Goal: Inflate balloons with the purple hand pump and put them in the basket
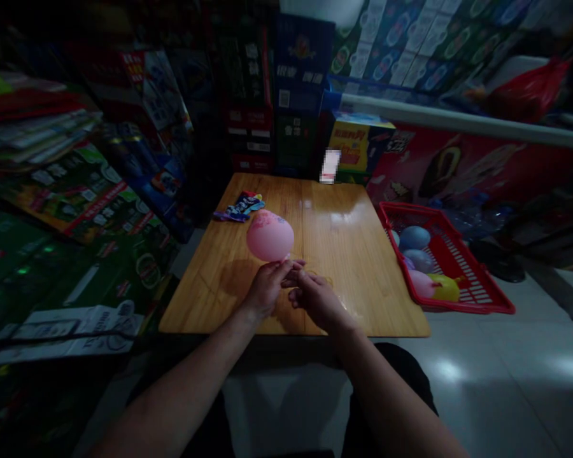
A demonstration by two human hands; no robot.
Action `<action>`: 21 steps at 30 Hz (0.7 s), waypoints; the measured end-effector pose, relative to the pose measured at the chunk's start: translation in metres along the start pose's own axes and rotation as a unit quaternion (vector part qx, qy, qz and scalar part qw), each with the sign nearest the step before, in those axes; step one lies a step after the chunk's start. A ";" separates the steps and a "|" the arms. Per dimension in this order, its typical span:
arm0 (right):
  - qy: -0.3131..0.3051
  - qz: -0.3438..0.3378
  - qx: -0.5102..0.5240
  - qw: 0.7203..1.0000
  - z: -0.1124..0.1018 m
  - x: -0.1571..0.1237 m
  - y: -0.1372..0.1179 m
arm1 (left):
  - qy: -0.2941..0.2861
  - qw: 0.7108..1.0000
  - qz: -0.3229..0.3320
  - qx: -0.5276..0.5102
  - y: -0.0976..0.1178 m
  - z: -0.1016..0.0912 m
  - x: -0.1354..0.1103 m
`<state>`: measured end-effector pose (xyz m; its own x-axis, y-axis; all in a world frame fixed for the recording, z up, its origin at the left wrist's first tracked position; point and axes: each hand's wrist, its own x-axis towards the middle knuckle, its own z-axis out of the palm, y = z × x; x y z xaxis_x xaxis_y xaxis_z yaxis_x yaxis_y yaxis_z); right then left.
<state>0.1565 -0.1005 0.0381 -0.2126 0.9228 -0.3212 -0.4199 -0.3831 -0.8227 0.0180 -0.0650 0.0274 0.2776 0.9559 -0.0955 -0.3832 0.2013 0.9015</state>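
An inflated pink balloon [270, 236] with a printed pattern sits above the wooden table [344, 254], its neck pointing toward me. My left hand [266, 287] has its fingers pinched on the balloon's neck. Touching it from the right, my right hand [315, 296] also has its fingers closed at the neck. A thin string or band seems to lie by my right fingers, too faint to name. A packet of uninflated balloons [241, 207] lies on the table's far left.
A red plastic basket [472, 289] holding several inflated balloons stands on the floor right of the table. Stacked cartons and boxes [100, 210] crowd the left side and the back wall. A red bag [525, 92] rests on a ledge at upper right.
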 end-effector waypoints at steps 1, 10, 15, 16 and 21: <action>0.008 0.009 0.047 0.999 0.006 -0.011 0.003 | -0.004 1.000 -0.007 0.009 0.001 0.005 -0.010; 0.015 0.030 0.134 0.990 0.058 -0.126 0.015 | 0.023 0.997 0.041 0.064 0.028 0.034 -0.143; -0.020 0.039 0.111 0.993 0.094 -0.177 0.015 | 0.040 0.996 0.077 0.016 0.045 0.043 -0.203; -0.037 0.035 0.113 0.992 0.099 -0.186 0.015 | 0.039 0.996 0.079 0.001 0.048 0.046 -0.213; -0.102 0.012 0.144 0.984 0.111 -0.223 0.022 | 0.023 0.996 0.062 -0.062 0.064 0.059 -0.257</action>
<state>0.0969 -0.3191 0.1438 -0.3860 0.8974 -0.2138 -0.6388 -0.4272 -0.6399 -0.0261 -0.3103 0.1347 0.1829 0.9831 -0.0083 -0.5179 0.1035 0.8492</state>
